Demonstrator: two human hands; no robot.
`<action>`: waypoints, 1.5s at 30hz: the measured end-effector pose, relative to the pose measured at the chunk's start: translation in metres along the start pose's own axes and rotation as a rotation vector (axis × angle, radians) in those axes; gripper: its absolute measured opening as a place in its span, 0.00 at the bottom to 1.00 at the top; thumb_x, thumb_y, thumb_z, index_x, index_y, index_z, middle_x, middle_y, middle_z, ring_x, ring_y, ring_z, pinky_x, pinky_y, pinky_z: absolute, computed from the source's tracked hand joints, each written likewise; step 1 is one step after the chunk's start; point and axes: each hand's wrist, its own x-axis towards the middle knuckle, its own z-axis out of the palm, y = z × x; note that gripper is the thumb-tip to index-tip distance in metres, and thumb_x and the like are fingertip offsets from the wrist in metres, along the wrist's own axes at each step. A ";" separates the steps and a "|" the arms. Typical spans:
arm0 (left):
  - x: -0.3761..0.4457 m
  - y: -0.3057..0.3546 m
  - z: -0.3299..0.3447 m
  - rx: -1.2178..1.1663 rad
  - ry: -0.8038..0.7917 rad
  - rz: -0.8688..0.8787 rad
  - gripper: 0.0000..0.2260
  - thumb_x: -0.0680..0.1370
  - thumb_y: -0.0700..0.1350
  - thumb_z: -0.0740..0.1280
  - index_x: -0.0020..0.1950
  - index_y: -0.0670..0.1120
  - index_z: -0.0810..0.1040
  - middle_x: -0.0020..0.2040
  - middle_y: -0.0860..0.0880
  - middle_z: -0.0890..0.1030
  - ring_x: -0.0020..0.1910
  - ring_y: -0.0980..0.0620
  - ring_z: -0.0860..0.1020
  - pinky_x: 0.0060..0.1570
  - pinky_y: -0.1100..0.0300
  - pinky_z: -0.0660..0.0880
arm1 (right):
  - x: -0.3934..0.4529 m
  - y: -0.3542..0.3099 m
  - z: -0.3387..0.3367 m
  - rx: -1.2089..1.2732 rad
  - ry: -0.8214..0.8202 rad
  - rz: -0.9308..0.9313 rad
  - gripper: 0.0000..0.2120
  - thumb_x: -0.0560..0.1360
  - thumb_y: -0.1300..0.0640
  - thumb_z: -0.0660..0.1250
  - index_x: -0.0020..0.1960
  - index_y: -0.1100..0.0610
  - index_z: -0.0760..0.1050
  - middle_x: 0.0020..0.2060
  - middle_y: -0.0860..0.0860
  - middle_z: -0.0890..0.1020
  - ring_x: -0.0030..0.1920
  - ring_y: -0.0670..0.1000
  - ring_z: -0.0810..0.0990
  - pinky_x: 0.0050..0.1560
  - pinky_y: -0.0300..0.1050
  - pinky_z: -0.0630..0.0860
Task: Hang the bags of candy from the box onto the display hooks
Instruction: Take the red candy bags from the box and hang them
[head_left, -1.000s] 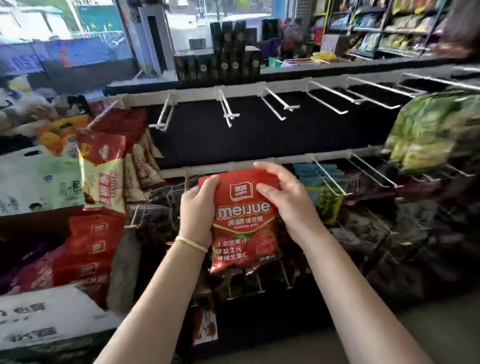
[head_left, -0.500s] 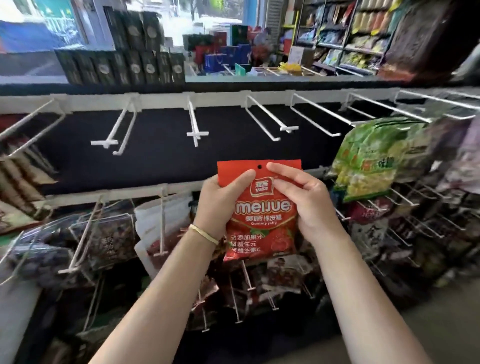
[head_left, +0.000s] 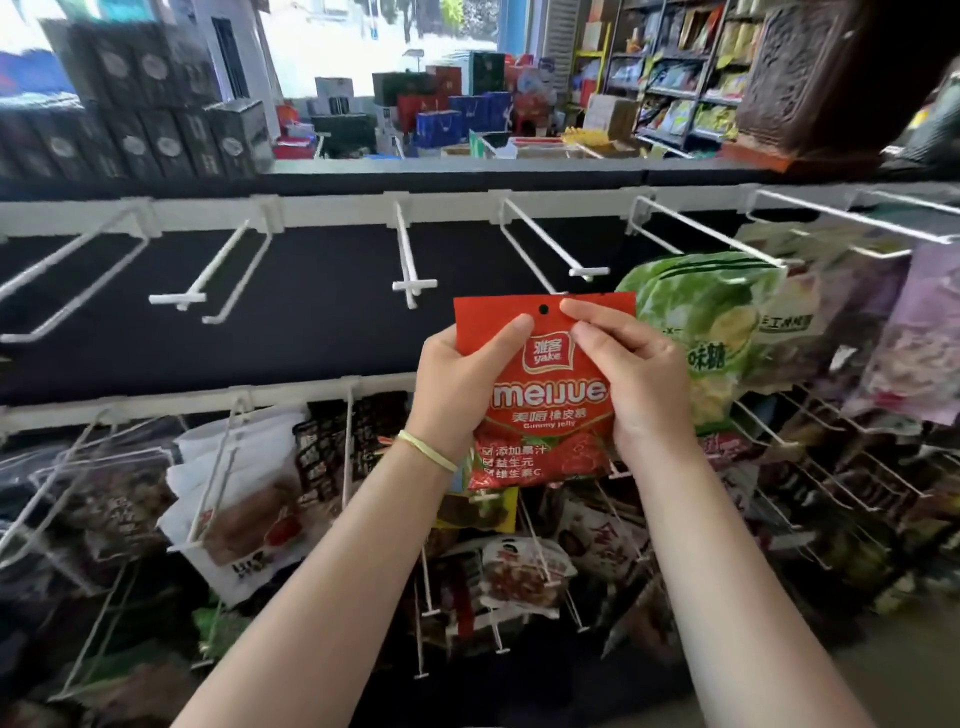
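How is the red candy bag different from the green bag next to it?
The red bag is held up by both the left hand and the right hand; the green bag already hangs on a hook. The red bag shows strawberries and the word "meijue"; the green bag shows pale yellow-green fruit. The red bag's hang hole is empty and in view; the green bag's is not. Both are shiny flat packets.

- One red plastic gummy-candy bag (head_left: 545, 395), held between my two hands: left hand (head_left: 462, 384), right hand (head_left: 639, 379).
- One thin yellow wristband (head_left: 427, 451).
- Several bare white wire display hooks (head_left: 410, 260) on the top rail; edges too blurred for a firm count.
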 end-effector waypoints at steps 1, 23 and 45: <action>0.002 -0.001 0.008 0.000 0.013 0.004 0.11 0.78 0.46 0.72 0.55 0.41 0.82 0.48 0.42 0.86 0.47 0.42 0.86 0.48 0.47 0.83 | 0.005 -0.002 -0.006 0.003 -0.006 0.000 0.11 0.77 0.62 0.70 0.45 0.49 0.87 0.44 0.51 0.88 0.44 0.50 0.87 0.41 0.43 0.82; 0.035 -0.029 0.026 0.079 0.215 0.061 0.11 0.77 0.48 0.73 0.54 0.42 0.82 0.48 0.44 0.87 0.47 0.45 0.86 0.47 0.52 0.83 | 0.056 0.023 -0.036 -0.053 -0.265 -0.034 0.11 0.79 0.65 0.68 0.54 0.52 0.84 0.49 0.50 0.87 0.50 0.50 0.86 0.46 0.45 0.83; 0.021 -0.095 -0.007 0.570 0.448 0.050 0.12 0.78 0.40 0.71 0.60 0.48 0.77 0.50 0.56 0.81 0.50 0.61 0.80 0.52 0.63 0.77 | 0.041 0.061 -0.071 -0.700 -0.532 -0.014 0.16 0.83 0.56 0.62 0.68 0.46 0.76 0.62 0.41 0.76 0.58 0.38 0.74 0.55 0.31 0.70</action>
